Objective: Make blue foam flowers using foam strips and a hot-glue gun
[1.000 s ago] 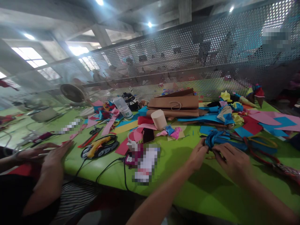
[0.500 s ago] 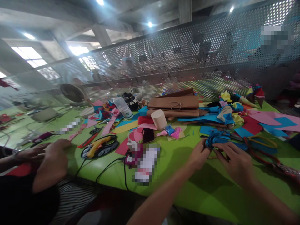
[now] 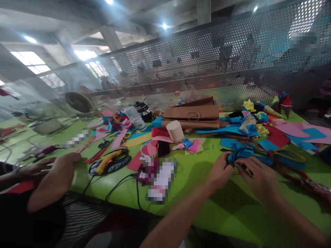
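A: Where are we standing with the blue strip bundle (image 3: 235, 155)?

B: Partway, we're guessing. It's sitting between our hands over the green table (image 3: 193, 182), strands already curving together. Our left hand's (image 3: 221, 169) grip is closing on it, thumb and fingers pressing the near side.

A: And the right hand (image 3: 261, 174)?

B: Fingertips are touching its lower edge, but blur's hiding whether they're pinching, so we can't tell.

A: So we're calling it done?

B: Nah, we're seeing it gathered but not set down, and we're not making out any fastening. The yellow glue gun's (image 3: 107, 160) lying well apart, unheld.
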The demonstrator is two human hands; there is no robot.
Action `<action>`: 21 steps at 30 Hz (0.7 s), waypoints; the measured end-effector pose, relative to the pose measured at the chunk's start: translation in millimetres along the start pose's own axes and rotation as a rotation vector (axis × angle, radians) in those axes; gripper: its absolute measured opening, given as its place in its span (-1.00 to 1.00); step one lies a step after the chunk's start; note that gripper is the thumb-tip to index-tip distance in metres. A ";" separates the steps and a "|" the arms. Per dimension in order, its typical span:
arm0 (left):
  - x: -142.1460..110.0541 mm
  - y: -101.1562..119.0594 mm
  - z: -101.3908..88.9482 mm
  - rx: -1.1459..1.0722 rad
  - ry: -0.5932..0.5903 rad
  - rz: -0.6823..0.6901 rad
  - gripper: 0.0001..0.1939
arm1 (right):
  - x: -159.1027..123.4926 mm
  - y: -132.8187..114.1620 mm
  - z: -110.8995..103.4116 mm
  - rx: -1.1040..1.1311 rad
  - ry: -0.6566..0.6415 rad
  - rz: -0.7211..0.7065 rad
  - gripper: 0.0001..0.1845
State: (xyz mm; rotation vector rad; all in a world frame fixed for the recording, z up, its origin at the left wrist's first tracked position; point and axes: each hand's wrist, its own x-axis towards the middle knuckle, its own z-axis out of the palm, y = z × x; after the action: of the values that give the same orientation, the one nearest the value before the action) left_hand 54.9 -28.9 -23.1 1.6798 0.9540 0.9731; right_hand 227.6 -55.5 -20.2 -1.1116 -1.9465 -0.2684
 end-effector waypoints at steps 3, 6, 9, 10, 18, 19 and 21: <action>0.1 -0.3 0.8 -0.019 0.002 -0.005 -0.56 | 1.4 -1.3 -0.3 -0.048 0.005 -0.034 -0.87; 0.9 -1.4 2.0 -0.074 0.012 0.001 -0.57 | 3.1 -2.9 -1.1 -0.093 0.014 -0.064 -0.89; 2.0 -4.2 3.1 -0.156 0.014 0.003 -0.60 | 3.4 -3.1 -1.3 -0.101 0.011 -0.077 -0.92; 2.3 -5.4 3.3 -0.179 0.011 0.001 -0.61 | 3.2 -2.8 -1.1 -0.100 0.011 -0.079 -0.93; 3.3 -8.1 2.2 -0.284 0.002 -0.031 -0.67 | 2.6 -1.9 -1.6 -0.091 0.012 -0.081 -0.94; 3.3 -6.9 1.8 -0.298 -0.001 -0.042 -0.67 | 2.7 -1.9 -1.8 -0.086 0.015 -0.078 -0.94; 3.4 -4.4 1.4 -0.327 -0.006 -0.068 -0.69 | 2.7 -1.5 -1.8 -0.077 0.020 -0.073 -0.93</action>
State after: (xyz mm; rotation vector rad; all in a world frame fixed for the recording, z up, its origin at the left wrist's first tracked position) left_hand 56.7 -25.1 -27.0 1.3678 0.7934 1.0174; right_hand 226.8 -55.7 -16.7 -1.0836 -1.9761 -0.3953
